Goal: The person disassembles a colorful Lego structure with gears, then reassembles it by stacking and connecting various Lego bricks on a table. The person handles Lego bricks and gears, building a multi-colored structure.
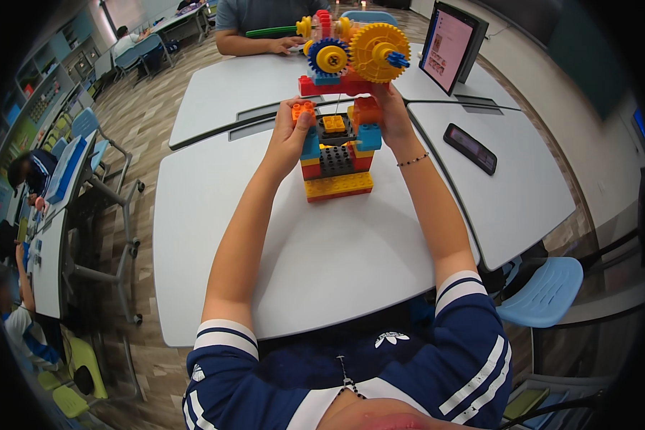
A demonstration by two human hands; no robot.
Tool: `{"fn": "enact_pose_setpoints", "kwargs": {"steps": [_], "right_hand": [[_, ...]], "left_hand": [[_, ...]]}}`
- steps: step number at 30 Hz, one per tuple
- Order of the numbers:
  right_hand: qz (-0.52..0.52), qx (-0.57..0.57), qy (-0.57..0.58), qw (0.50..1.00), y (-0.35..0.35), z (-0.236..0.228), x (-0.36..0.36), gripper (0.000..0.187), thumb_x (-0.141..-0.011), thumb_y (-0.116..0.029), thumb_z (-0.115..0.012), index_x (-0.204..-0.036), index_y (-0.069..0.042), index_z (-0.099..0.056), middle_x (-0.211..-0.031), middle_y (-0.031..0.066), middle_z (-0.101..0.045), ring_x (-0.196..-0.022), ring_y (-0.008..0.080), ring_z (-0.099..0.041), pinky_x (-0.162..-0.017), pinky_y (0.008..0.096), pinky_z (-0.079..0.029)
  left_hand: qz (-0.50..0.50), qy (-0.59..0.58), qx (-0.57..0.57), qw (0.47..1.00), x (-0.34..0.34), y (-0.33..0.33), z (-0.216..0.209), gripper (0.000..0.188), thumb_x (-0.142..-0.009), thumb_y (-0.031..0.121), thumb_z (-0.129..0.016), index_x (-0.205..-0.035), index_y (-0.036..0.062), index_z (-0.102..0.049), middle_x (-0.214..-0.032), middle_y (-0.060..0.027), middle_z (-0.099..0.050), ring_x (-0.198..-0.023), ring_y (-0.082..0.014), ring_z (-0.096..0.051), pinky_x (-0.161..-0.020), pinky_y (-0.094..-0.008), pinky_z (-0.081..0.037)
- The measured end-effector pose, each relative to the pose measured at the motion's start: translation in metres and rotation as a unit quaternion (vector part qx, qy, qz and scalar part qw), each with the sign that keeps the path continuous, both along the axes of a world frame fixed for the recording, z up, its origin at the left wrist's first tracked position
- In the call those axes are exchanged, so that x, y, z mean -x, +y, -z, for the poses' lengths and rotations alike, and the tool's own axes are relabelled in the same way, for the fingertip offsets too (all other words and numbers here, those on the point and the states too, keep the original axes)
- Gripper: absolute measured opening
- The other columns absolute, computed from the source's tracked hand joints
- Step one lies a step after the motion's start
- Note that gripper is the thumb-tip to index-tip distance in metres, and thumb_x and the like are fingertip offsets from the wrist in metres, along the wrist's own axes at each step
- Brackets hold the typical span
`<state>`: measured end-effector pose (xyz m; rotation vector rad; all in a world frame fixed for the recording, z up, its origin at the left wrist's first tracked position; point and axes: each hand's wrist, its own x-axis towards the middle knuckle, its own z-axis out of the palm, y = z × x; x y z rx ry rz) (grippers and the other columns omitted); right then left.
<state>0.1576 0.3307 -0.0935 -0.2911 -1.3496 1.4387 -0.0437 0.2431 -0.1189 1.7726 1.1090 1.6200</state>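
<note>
A tall model of toy building bricks (pixel 339 185) stands on the white table in front of me. Its base is yellow and red, with blue and orange bricks on both sides. On a red beam (pixel 337 86) at the top sit a large yellow gear (pixel 380 51), a blue gear with a yellow hub, and smaller yellow wheels. A green rod (pixel 271 31) sticks out to the left. My left hand (pixel 294 132) is closed round the left upright near an orange brick (pixel 303 111). My right hand (pixel 395 118) grips the right side below the large gear; some of its fingers are hidden.
Across the white table (pixel 215 236) a person's hand (pixel 283 46) rests behind the model. An upright screen (pixel 448 49) stands at the far right, and a black phone (pixel 470 148) lies right of my arm. A blue chair (pixel 545 292) is at the lower right.
</note>
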Motion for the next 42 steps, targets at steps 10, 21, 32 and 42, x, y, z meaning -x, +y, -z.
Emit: {"fn": "enact_pose_setpoints", "kwargs": {"steps": [10, 21, 32, 42], "right_hand": [[-0.001, 0.013, -0.029, 1.0, -0.007, -0.013, 0.011, 0.049, -0.095, -0.035, -0.06, -0.13, -0.004, -0.048, -0.12, 0.0058, -0.06, -0.112, 0.0117, -0.055, -0.092, 0.0276, -0.046], [0.034, 0.023, -0.11, 0.993, -0.007, -0.02, 0.017, 0.061, -0.091, -0.051, -0.059, -0.133, -0.008, -0.047, -0.127, 0.005, -0.059, -0.121, 0.0176, -0.052, -0.108, 0.0519, -0.026], [-0.012, 0.106, -0.099, 0.989, 0.028, -0.002, 0.027, 0.046, -0.097, -0.05, -0.049, -0.124, -0.012, -0.051, -0.117, 0.008, -0.065, -0.112, 0.0202, -0.059, -0.097, 0.0436, -0.038], [0.025, 0.084, -0.066, 0.994, 0.074, -0.024, 0.033, 0.035, -0.099, -0.043, -0.048, -0.121, -0.016, -0.052, -0.107, 0.0066, -0.069, -0.108, 0.0189, -0.062, -0.097, 0.0399, -0.034]], "left_hand": [[0.048, -0.044, 0.03, 0.997, 0.003, -0.015, -0.009, 0.035, -0.102, 0.035, -0.04, -0.125, 0.0082, -0.044, -0.124, -0.01, -0.055, -0.119, -0.0173, -0.05, -0.101, -0.0312, -0.038], [0.049, -0.092, 0.084, 0.991, 0.009, -0.023, -0.013, 0.036, -0.093, 0.029, -0.043, -0.123, 0.0085, -0.045, -0.117, -0.01, -0.057, -0.111, -0.0153, -0.054, -0.096, -0.0279, -0.042], [0.092, -0.096, 0.086, 0.987, 0.017, -0.019, -0.013, 0.034, -0.087, 0.03, -0.046, -0.113, 0.0084, -0.048, -0.108, -0.0083, -0.057, -0.106, -0.0153, -0.054, -0.094, -0.0279, -0.043], [0.09, -0.099, 0.125, 0.983, 0.018, -0.02, -0.012, 0.038, -0.077, 0.036, -0.053, -0.108, 0.0135, -0.05, -0.11, -0.0083, -0.059, -0.112, -0.0207, -0.054, -0.097, -0.0358, -0.043]]}}
